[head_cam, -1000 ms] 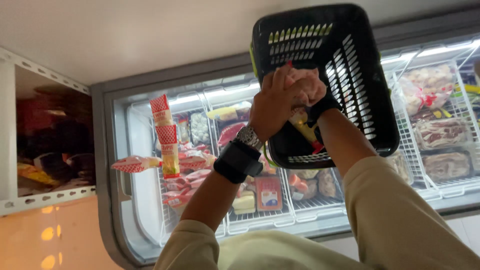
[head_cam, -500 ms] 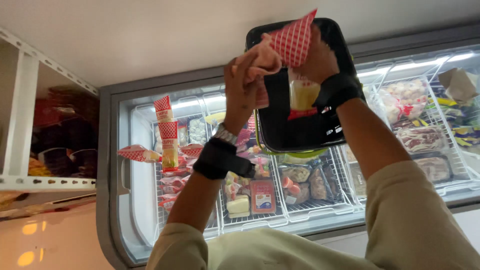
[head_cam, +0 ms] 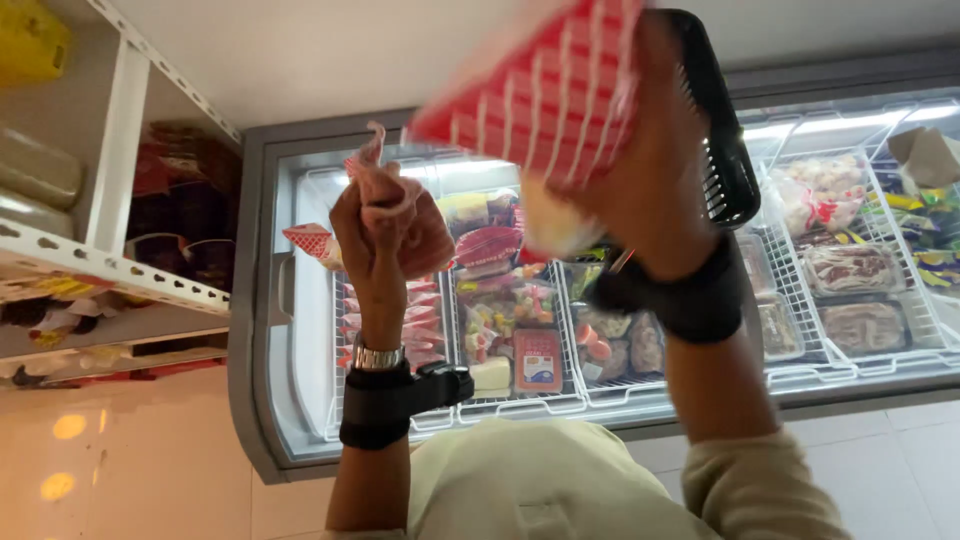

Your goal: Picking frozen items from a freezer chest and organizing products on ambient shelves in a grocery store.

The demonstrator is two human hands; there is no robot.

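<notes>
My right hand (head_cam: 655, 200) is raised close to the camera and grips a red-and-white checked cone pack (head_cam: 545, 95), which is blurred; a pale yellow part (head_cam: 555, 225) shows below it. A black plastic basket (head_cam: 722, 150) sits right behind that hand; how it is held is hidden. My left hand (head_cam: 385, 235), with a watch and a black wrist strap, is closed around a small pink crumpled scrap (head_cam: 375, 165). Both hands hover over a glass-topped chest freezer (head_cam: 290, 300).
The freezer holds wire baskets of packed frozen food (head_cam: 520, 330), trays of meat (head_cam: 850, 270) and another checked cone pack (head_cam: 310, 240). A white metal shelf rack (head_cam: 120, 275) with goods stands at the left. Pale floor tiles (head_cam: 130, 470) lie below.
The checked cone pack has come up out of the basket and much nearer the camera. My left hand has moved away from it to the left, keeping the pink scrap.
</notes>
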